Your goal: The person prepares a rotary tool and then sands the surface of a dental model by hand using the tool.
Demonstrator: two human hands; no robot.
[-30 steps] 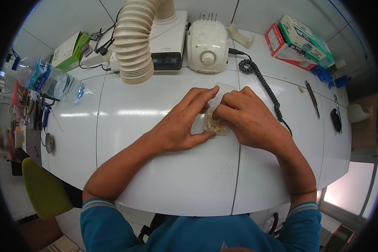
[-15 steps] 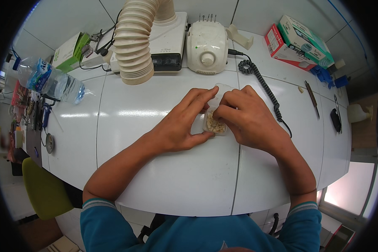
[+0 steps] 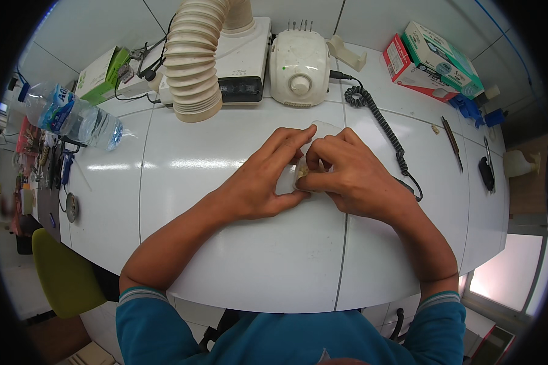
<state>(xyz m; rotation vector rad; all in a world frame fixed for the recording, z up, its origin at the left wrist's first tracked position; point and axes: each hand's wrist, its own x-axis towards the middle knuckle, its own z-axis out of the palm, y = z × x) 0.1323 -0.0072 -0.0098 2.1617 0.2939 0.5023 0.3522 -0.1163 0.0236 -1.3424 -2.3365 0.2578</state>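
Note:
A small clear plastic box [image 3: 296,180] sits on the white table, its transparent lid [image 3: 326,128] folded back on the far side. Small cream-coloured pieces [image 3: 303,172], tooth-like in look, lie inside. My left hand [image 3: 257,175] is curved round the box's left side, thumb at its near edge and fingertips by the lid, holding it steady. Reaching in from the right, my right hand [image 3: 362,177] has its thumb and fingers bent together in a pinch over the pieces. It covers most of the box, so whatever lies between those fingertips is hidden.
Behind my hands stand a white control unit [image 3: 300,70] with a knob and a ribbed suction hose [image 3: 195,67]. A coiled black cord [image 3: 383,125] runs down right of my right hand. A water bottle [image 3: 73,115] lies left; glove boxes [image 3: 438,58] and a thin brown tool [image 3: 452,143] are right.
My right hand has shifted slightly nearer and turned, its thumb now lower across the box and hiding more of the pieces. The left hand stays in place.

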